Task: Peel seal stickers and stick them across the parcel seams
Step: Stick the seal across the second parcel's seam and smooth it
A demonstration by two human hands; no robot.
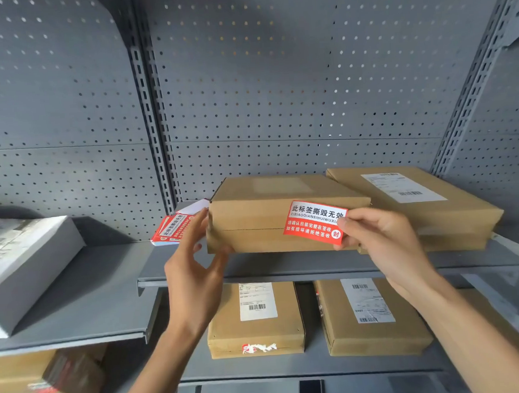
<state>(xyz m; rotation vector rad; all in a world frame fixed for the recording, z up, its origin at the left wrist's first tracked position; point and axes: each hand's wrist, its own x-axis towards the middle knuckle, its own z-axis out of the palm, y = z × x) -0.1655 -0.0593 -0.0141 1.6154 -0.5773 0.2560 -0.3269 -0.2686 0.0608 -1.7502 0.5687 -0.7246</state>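
A brown cardboard parcel (pixel 265 214) lies on the grey middle shelf (pixel 318 267), its front seam facing me. My right hand (pixel 381 243) pinches the right end of a red and white seal sticker (pixel 313 221), which lies over the front seam of the parcel. My left hand (pixel 195 262) has its fingers spread at the parcel's left end, thumb under the lower front corner and fingertips by the side. A stack of red sticker sheets (pixel 173 230) lies on the shelf just left of the parcel.
A second brown parcel (pixel 421 203) with a white label sits right of the first. Two labelled parcels (pixel 254 319) (pixel 371 314) lie on the shelf below. A white box (pixel 20 268) sits on the left shelf. Grey pegboard (pixel 244 90) backs the shelves.
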